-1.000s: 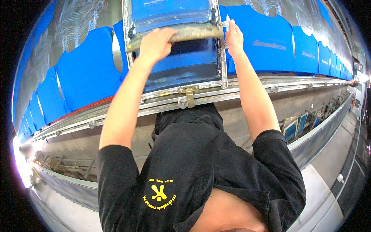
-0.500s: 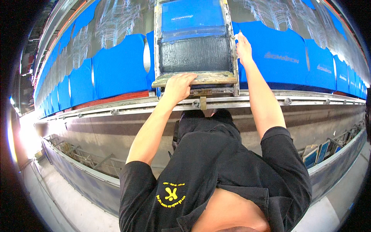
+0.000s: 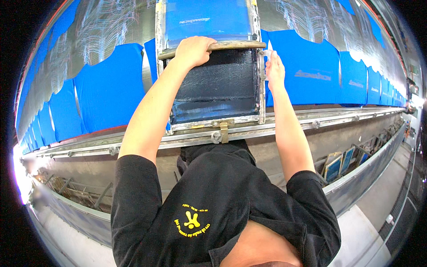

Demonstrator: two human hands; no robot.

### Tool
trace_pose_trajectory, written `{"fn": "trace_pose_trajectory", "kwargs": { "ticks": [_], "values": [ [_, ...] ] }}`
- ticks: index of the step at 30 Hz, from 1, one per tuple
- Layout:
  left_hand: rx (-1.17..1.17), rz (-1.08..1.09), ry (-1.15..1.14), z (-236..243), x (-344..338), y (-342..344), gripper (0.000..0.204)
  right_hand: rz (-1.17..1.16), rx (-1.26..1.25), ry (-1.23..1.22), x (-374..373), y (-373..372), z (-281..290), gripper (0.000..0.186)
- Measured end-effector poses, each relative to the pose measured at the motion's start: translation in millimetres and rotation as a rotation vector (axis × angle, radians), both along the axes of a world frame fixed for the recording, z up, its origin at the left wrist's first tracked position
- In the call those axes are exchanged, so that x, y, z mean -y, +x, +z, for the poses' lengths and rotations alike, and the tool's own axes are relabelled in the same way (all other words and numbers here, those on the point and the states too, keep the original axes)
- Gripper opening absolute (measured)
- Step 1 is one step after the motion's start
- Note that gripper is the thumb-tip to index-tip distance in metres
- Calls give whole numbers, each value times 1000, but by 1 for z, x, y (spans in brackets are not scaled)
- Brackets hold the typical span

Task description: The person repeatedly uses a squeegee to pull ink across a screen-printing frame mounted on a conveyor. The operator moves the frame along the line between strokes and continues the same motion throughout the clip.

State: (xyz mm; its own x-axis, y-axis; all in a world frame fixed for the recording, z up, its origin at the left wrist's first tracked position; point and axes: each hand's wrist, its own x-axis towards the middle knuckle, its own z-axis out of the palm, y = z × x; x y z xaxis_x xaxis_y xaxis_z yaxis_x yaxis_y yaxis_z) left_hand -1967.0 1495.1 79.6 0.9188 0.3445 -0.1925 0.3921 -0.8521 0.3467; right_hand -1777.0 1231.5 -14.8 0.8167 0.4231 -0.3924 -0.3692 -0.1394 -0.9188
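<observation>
A long table (image 3: pixel 115 26) with a scuffed grey top ran beyond and to either side of both hands, blue cloth pieces (image 3: pixel 298 49) laid along it, and a metal rail (image 3: pixel 178 140) bordered it on the body side of the hands. Between the hands, flat over the cloth, lay a narrow frame (image 3: pixel 262 107), its near end by a brass-coloured clip (image 3: pixel 224 133) at the rail. The left hand (image 3: pixel 193 50) was curled over a wooden bar (image 3: pixel 238 45), which spanned the frame from beneath that hand almost to the right hand's fingertips. The right hand (image 3: pixel 275 72) stood edge-on just outside the frame, its fingers nearly straight beside a pale lug (image 3: pixel 267 53); whether it gripped the lug, I could not tell. Half a second earlier the bar had sat at the frame's near end; now it had gone to the far side of a dark, wet-looking layer (image 3: pixel 213 80), which lay bare on the body side of the left hand. That suggested a pass away from the body, with the layer, probably ink, drawn across the mesh
</observation>
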Motion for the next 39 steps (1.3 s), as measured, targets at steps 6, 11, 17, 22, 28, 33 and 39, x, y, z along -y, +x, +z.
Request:
{"fn": "trace_pose_trajectory", "kwargs": {
  "ticks": [6,11,17,22,28,33,39],
  "values": [
    [-110,-40,0,6,-49,-23,54,115,1126,-423,-6,19,6,60],
    [-300,96,101,16,-64,-44,60,780,1354,-207,-82,31,82,60],
    [-227,104,174,0,-52,-49,63,873,1375,-719,-94,14,66,47],
    [-200,142,178,-6,-26,-70,63,796,1389,-709,-69,-12,59,38],
    [-158,163,113,1,70,-138,51,790,1367,-660,29,-75,47,30],
    [-123,211,98,-5,121,-191,54,737,1386,-544,77,-122,46,36],
    [-211,104,84,9,102,-177,47,905,1294,-601,76,-113,70,27]
  ]
}}
